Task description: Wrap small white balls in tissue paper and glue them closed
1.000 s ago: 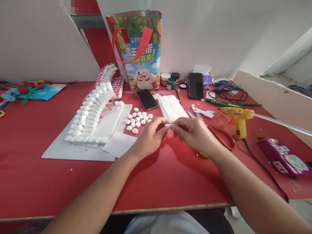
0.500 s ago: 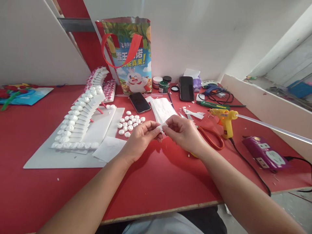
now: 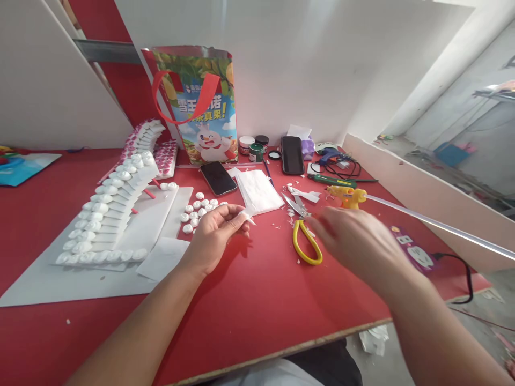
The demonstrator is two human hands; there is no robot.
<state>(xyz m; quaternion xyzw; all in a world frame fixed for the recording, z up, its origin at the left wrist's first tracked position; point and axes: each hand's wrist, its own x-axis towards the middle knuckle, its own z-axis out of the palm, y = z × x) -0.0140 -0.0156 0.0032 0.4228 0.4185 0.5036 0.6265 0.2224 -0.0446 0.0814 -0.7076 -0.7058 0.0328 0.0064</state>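
Pinched between the thumb and fingers of my left hand (image 3: 219, 233) is a small twisted piece of white paper (image 3: 247, 216). My right hand (image 3: 341, 236) is over the scissors' orange-red handle side, just in front of the yellow glue gun (image 3: 348, 197); its fingers are blurred and partly hidden, so what they touch is unclear. Scissors with yellow handles (image 3: 306, 251) lie left of it, blades toward the back. A stack of white paper sheets (image 3: 259, 190) lies beyond my left hand. Small white paper rosettes (image 3: 194, 214) are grouped to its left.
A curved white model edged with rosettes (image 3: 108, 209) stands on a white board (image 3: 36, 284) at left. Behind are a colourful bag (image 3: 209, 118), two phones (image 3: 218, 178), paint jars (image 3: 256, 152) and a green-handled tool (image 3: 333, 180). A purple box (image 3: 414, 252) is at right.
My right hand has let go of the white paper and moved right toward the glue gun. My left hand still holds the piece. The view has shifted to the right.
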